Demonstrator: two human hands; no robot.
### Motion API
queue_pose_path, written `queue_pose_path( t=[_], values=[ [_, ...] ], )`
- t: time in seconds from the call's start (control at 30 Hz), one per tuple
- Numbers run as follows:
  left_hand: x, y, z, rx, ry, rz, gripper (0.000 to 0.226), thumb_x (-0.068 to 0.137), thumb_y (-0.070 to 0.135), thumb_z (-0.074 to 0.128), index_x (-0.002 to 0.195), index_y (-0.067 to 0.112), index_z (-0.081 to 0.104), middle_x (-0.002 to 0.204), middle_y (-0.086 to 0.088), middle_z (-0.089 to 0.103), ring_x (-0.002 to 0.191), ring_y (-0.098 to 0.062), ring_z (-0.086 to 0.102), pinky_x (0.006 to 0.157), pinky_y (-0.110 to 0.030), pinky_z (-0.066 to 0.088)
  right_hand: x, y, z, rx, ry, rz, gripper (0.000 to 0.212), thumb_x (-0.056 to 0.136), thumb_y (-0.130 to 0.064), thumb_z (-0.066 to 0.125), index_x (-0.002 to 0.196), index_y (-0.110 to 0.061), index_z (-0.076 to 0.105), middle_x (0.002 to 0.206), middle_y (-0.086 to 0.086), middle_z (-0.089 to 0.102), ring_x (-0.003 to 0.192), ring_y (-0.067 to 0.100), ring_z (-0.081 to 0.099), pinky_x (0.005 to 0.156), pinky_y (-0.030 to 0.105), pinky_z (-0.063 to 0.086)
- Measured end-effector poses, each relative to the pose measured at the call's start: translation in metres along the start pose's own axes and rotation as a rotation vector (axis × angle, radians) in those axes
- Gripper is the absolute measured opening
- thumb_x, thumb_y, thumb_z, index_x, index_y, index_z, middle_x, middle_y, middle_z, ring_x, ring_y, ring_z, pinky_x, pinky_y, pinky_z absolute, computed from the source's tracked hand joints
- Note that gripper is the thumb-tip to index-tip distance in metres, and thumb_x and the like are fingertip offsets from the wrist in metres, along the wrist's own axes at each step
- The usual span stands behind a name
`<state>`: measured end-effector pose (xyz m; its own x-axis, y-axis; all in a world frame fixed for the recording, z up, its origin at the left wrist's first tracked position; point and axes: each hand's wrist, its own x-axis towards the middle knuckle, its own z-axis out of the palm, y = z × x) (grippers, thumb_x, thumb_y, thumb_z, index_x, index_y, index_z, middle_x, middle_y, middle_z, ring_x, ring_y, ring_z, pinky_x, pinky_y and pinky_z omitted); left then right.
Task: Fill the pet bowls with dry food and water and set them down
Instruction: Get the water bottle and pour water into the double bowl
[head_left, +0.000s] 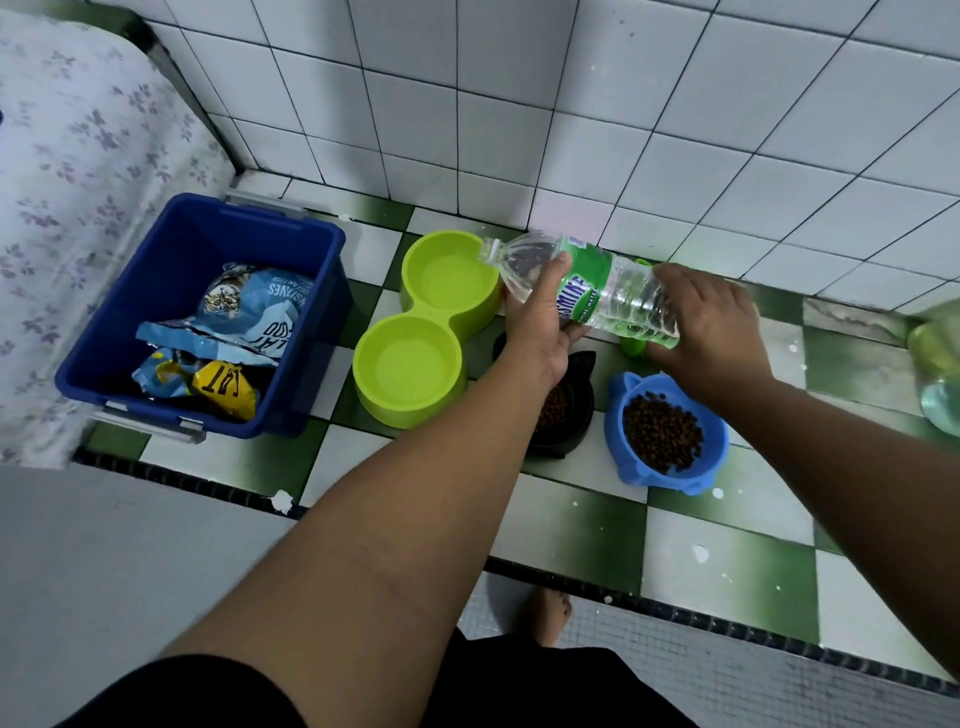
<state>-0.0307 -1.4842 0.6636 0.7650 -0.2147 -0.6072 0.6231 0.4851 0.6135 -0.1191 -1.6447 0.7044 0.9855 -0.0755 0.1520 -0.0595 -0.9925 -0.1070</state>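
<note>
A clear water bottle (618, 293) with a green label lies tipped sideways, its open mouth over the far well of the lime-green double bowl (457, 332). My left hand (540, 322) grips the bottle near its neck. My right hand (711, 322) holds its base end. Both wells of the green bowl hold water. A blue bowl (618, 400) full of dry kibble sits to the right on the tiled ledge. A black bowl (579, 410) with kibble stands between them, partly hidden by my left forearm.
A blue plastic bin (311, 249) with cat food bags (249, 312) stands left of the bowls. A white tiled wall (571, 130) rises behind the ledge. Something green and translucent (940, 374) is at the right edge. A small green object (634, 345) lies under the bottle. My foot (545, 613) is below the ledge.
</note>
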Motion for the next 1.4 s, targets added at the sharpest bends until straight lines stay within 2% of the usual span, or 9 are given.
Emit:
queue_pose_path(
  t=[0.13,0.37,0.53,0.63,1.17,1.4],
  values=[
    [0.0,0.0,0.0,-0.022,0.006,0.006,0.066,0.08,0.041,0.082,0.134,0.012,0.06,0.106,-0.01,0.072,0.097,-0.027,0.068,0.056,-0.033,0.058,-0.001,-0.001,0.0,-0.005,0.004,-0.002,0.087,0.071,-0.027,0.085,0.146,-0.011,0.043,0.143,0.013,0.053,0.129,0.035,0.049,0.108,0.049,0.033],
    [0.0,-0.004,0.002,-0.026,0.007,-0.001,0.09,0.055,0.052,0.087,0.134,0.017,0.06,0.123,-0.014,0.072,0.112,-0.031,0.07,0.062,-0.037,0.06,-0.004,-0.001,-0.003,-0.012,-0.005,0.001,0.085,0.071,-0.023,0.083,0.145,-0.01,0.044,0.144,0.013,0.052,0.131,0.034,0.047,0.109,0.048,0.031],
    [0.0,-0.005,0.004,-0.052,-0.009,0.013,0.097,0.052,0.054,0.087,0.137,0.019,0.057,0.125,-0.014,0.072,0.104,-0.027,0.07,0.059,-0.034,0.059,-0.005,0.0,-0.006,-0.02,-0.005,-0.004,0.085,0.072,-0.024,0.083,0.146,-0.01,0.043,0.145,0.013,0.051,0.132,0.034,0.047,0.11,0.049,0.031],
    [0.0,-0.005,0.004,-0.052,-0.003,0.013,0.102,0.05,0.054,0.088,0.139,0.018,0.055,0.124,-0.014,0.072,0.106,-0.028,0.071,0.06,-0.035,0.06,-0.006,0.001,-0.008,-0.025,-0.007,0.0,0.085,0.072,-0.023,0.083,0.146,-0.01,0.043,0.146,0.013,0.051,0.132,0.034,0.047,0.11,0.049,0.03],
    [0.0,-0.008,0.0,-0.009,-0.028,-0.001,0.094,0.054,0.055,0.087,0.137,0.022,0.058,0.122,-0.01,0.074,0.112,-0.03,0.071,0.066,-0.039,0.062,-0.01,-0.001,-0.009,-0.051,0.007,-0.018,0.088,0.069,-0.021,0.084,0.146,-0.01,0.043,0.143,0.014,0.052,0.131,0.034,0.047,0.11,0.048,0.03],
    [0.0,-0.005,0.001,0.027,-0.022,0.012,0.097,0.048,0.055,0.088,0.133,0.018,0.06,0.119,-0.011,0.075,0.11,-0.03,0.072,0.07,-0.041,0.063,-0.013,-0.004,-0.005,-0.021,0.012,0.019,0.085,0.071,-0.02,0.082,0.146,-0.011,0.042,0.144,0.012,0.051,0.132,0.033,0.045,0.11,0.047,0.029]
  ],
)
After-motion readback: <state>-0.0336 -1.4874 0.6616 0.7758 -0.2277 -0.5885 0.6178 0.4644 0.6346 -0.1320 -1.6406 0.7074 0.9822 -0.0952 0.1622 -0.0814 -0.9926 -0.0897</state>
